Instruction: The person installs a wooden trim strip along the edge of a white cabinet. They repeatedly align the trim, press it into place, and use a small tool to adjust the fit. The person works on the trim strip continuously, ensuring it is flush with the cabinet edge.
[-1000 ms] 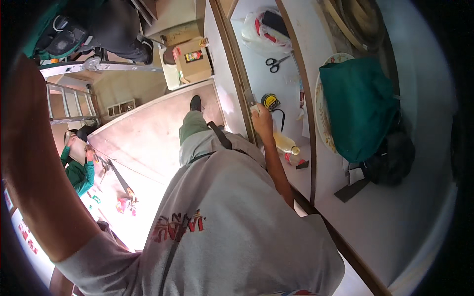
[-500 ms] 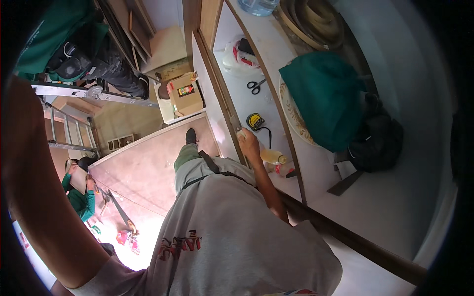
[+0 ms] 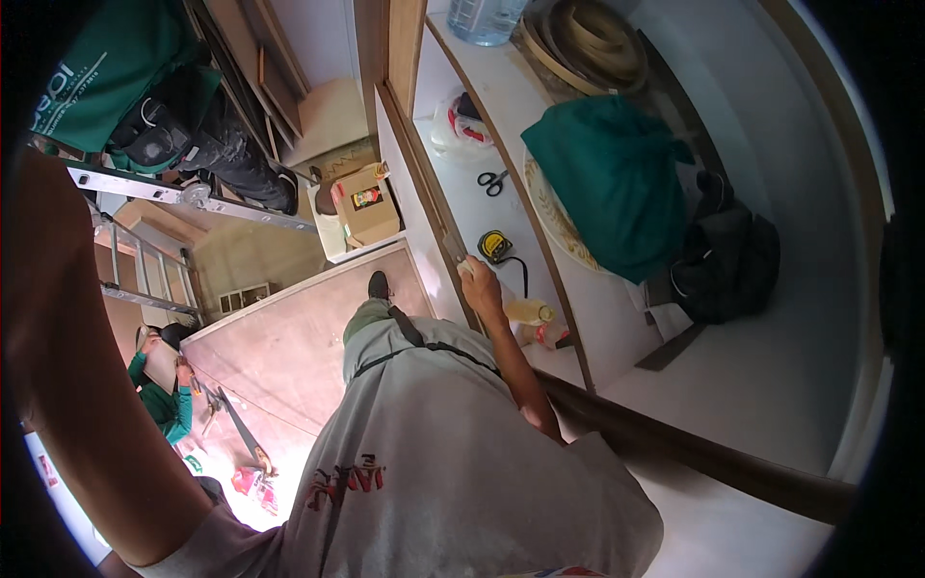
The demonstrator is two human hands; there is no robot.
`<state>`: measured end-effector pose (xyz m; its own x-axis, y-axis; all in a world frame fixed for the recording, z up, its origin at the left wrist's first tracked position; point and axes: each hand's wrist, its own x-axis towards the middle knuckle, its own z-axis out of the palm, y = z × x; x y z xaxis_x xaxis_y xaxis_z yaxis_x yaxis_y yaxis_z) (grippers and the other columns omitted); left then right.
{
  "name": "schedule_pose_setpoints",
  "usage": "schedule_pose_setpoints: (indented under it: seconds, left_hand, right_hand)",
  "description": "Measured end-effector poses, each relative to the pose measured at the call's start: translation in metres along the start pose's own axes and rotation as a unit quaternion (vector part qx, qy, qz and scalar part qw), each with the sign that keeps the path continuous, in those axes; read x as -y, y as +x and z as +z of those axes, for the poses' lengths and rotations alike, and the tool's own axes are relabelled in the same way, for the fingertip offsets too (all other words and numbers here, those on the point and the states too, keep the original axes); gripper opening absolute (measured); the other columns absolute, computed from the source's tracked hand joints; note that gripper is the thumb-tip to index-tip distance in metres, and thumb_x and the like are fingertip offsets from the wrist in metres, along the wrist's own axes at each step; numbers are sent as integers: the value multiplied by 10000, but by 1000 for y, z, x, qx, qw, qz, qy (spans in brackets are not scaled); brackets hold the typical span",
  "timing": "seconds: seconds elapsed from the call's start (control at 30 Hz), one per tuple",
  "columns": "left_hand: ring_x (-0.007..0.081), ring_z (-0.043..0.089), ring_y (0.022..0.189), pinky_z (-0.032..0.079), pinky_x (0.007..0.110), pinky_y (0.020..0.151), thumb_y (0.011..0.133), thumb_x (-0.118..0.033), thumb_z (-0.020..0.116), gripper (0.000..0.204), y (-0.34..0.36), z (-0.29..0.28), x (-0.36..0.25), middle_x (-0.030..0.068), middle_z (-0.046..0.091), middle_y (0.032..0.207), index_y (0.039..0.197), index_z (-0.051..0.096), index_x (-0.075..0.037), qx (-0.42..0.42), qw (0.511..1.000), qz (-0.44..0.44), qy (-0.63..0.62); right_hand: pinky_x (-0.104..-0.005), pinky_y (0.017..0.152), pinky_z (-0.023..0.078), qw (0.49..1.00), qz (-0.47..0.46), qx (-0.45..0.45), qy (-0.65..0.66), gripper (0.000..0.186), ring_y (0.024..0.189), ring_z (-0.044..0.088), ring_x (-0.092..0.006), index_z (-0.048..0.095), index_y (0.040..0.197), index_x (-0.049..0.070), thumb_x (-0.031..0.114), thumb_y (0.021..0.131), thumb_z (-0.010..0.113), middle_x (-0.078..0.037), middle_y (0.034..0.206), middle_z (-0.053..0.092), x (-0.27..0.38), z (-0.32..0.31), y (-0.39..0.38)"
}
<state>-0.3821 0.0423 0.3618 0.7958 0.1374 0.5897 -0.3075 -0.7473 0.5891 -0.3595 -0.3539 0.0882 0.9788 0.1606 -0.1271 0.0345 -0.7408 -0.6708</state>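
Observation:
My right hand (image 3: 483, 292) is closed beside the brown wooden trim (image 3: 431, 185) along the shelf unit's front edge. A small pale piece (image 3: 466, 266) shows at its fingertips, too small to name. On the white shelf just beyond lie a yellow and black tape measure (image 3: 494, 247), black-handled scissors (image 3: 492, 183) and a bottle of yellowish stuff (image 3: 530, 311). My left arm rises along the left side of the picture, and its hand lies outside it.
A stepladder (image 3: 198, 197) bears a person in dark trousers at upper left. Another person in green (image 3: 171, 409) is low at left, near a handsaw (image 3: 244, 432). A cardboard box (image 3: 366, 205) stands ahead. The upper shelf holds a green cloth (image 3: 607, 183) and a water bottle (image 3: 485, 19).
The whole view has shifted slightly. My right hand stays closed at the wooden trim, with the pale piece at its fingertips.

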Motion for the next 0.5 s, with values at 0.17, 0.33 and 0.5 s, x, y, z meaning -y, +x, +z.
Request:
schedule_pose_setpoints:
  seconds: [0.17, 0.33, 0.5]
  left_hand:
    - [268, 638, 858, 521, 334, 762, 881, -160, 597, 226, 5, 6, -4, 129, 652, 944, 1061, 625, -28, 7, 1000, 8, -8]
    - [273, 638, 854, 520, 336, 759, 876, -158, 600, 224, 6, -1, -12, 136, 652, 941, 1056, 627, -27, 7, 1000, 18, 5]
    - [279, 638, 851, 520, 337, 756, 872, -155, 602, 221, 10, -4, -15, 143, 653, 938, 1050, 629, -26, 9, 1000, 23, 7]
  right_hand:
    - [-454, 886, 480, 998, -36, -45, 0, 390, 1037, 584, -441, 576, 1189, -28, 213, 883, 560, -271, 1102, 618, -19, 3, -4]
    - [-443, 896, 478, 1000, 16, -27, 1, 393, 1048, 590, -422, 582, 1204, -14, 206, 879, 569, -260, 1115, 620, -6, 3, -8]
    - [-439, 892, 480, 999, 4, -34, 17, 401, 1039, 595, -416, 581, 1197, -15, 231, 881, 579, -254, 1102, 626, -2, 5, -1]
